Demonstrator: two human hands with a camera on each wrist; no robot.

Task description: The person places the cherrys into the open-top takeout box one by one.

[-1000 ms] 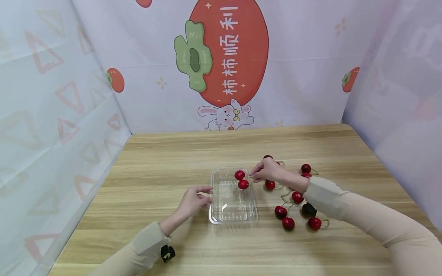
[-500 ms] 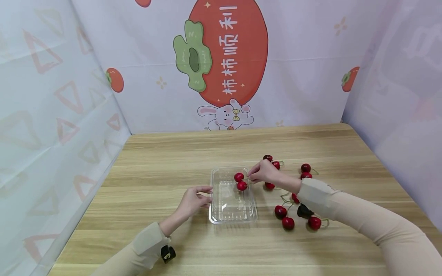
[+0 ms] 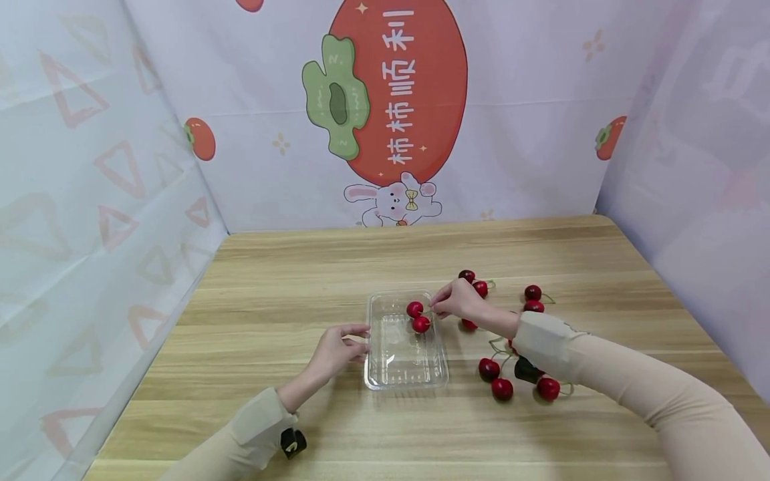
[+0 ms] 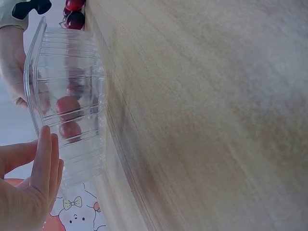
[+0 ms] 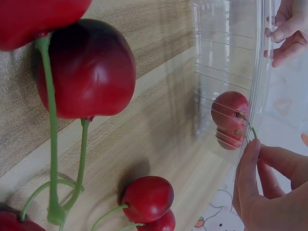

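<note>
My right hand (image 3: 460, 298) pinches the green stems of a pair of red cherries (image 3: 421, 324) between thumb and fingertips. The cherries hang inside the clear plastic container (image 3: 397, 385), near its far right corner. In the right wrist view, the stem (image 5: 254, 132) runs from the right fingertips over the rim to the cherries, seen through the wall. On the container's left side, my left hand (image 3: 337, 347) touches the rim. The left wrist view shows its fingers (image 4: 44, 161) straight against the outer wall, thumb close to the rim.
Several loose cherries (image 3: 502, 389) with stems lie on the wooden table (image 3: 289, 267) to the right of the container, some partly under the right forearm. Printed cloth (image 3: 265, 180) hangs behind the table and at both sides.
The right hand has moved slightly left and the cherries have come a little lower and further left within the container. The left hand and container have stayed in place.
</note>
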